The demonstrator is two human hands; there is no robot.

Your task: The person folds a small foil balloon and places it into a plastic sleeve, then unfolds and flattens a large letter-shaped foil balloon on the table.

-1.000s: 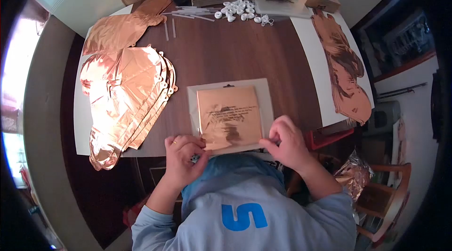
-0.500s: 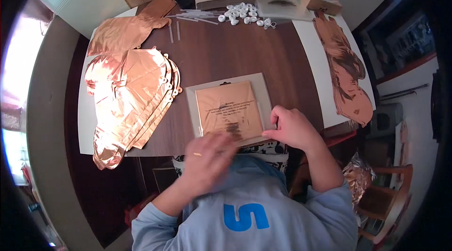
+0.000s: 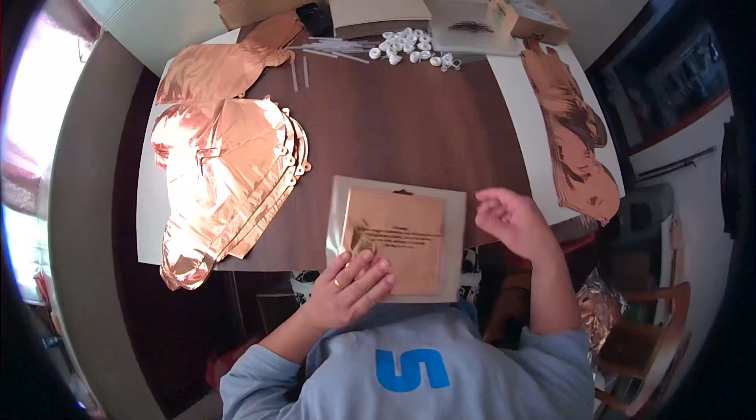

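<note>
A clear plastic bag (image 3: 452,243) with a flat copper-coloured foil packet inside carries printed black text and a dark hang hole at its top. It reaches over the table's near edge, in front of my chest. My left hand (image 3: 346,286) grips its lower left part, fingers across the front and a ring on one of them; the thumb's hold is hidden. Just right of the bag, apart from it, my right hand (image 3: 512,223) is raised with its fingers curled in. Whatever those fingers may hold cannot be made out.
Shiny copper foil balloons (image 3: 228,176) lie flat at left, with more foil (image 3: 571,136) on a white sheet at right. Along the back are clear strips (image 3: 339,48), white ribbon rolls (image 3: 405,43), a box (image 3: 378,6) and an open carton (image 3: 528,16). A chair (image 3: 650,341) stands lower right.
The bag has come toward me and slightly right, over the table edge. My left hand has settled on its lower left part. My right hand has shifted right, away from the bag's edge.
</note>
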